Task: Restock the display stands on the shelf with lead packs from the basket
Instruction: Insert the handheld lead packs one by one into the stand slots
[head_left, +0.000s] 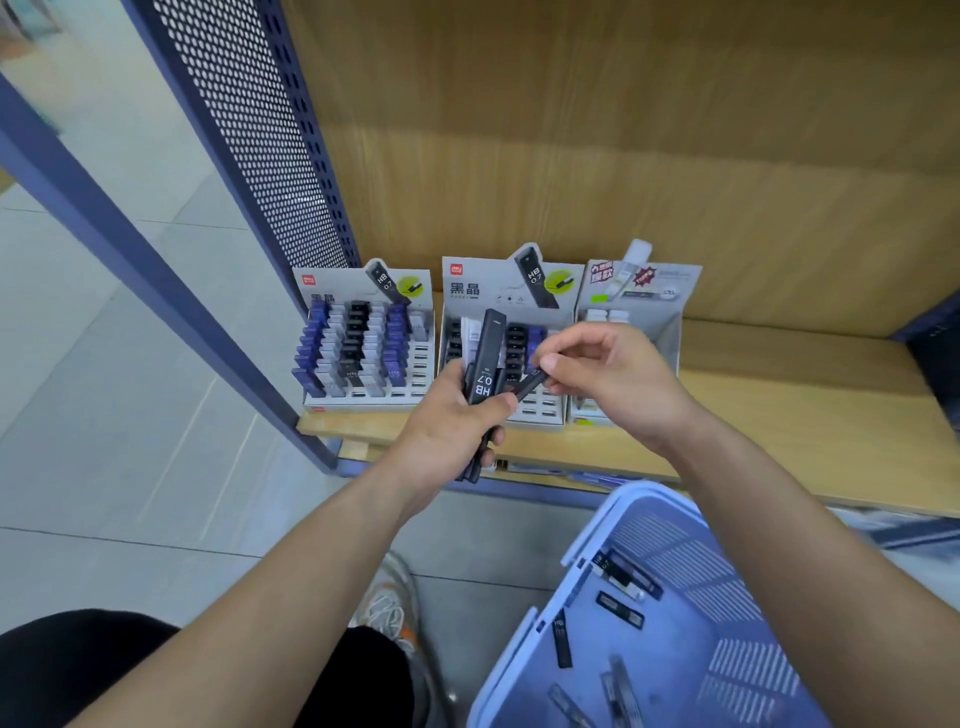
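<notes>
Left hand (452, 421): fingers (496, 405) wrapped round a bundle of lead packs (485, 364), thumb across the front; bundle upright, its top above the fist, its bottom ends poking out below.
Bundle print: "HB 0.7" in white on the front black pack; finer print above it unreadable.
Right hand (608, 374): thumb and forefinger (545, 362) pinching the upper end of a single lead pack (529, 384); remaining fingers loosely curled.
Single lead pack: black, tilted, lower end meeting the left thumb, just beside the bundle.
Middle stand (467, 291): right behind both hands and partly hidden by them; header card with a red logo tag, large "黑晶" and a pictured pack marked "HB 0.7"; black packs in rows, open slots in front.
Left stand (363, 348): matching card, again "HB 0.7"; rows of blue, black and pale packs, open slots along the right and front.
Right stand (636, 306): grey card with red lettering, too blurred to read; a few white packs at the back; lower part behind the right hand.
Shelf (779, 410): pale wood, three stands side by side at its left end.
Basket (615, 519): light blue, slotted, lower right, below the shelf edge; loose packs (621, 608) on its bottom, one marked "HB".
Around: perforated panel (249, 130) and blue post (156, 270) left of the shelf; grey tiled floor (130, 415); shoe (389, 603) beside the basket.
</notes>
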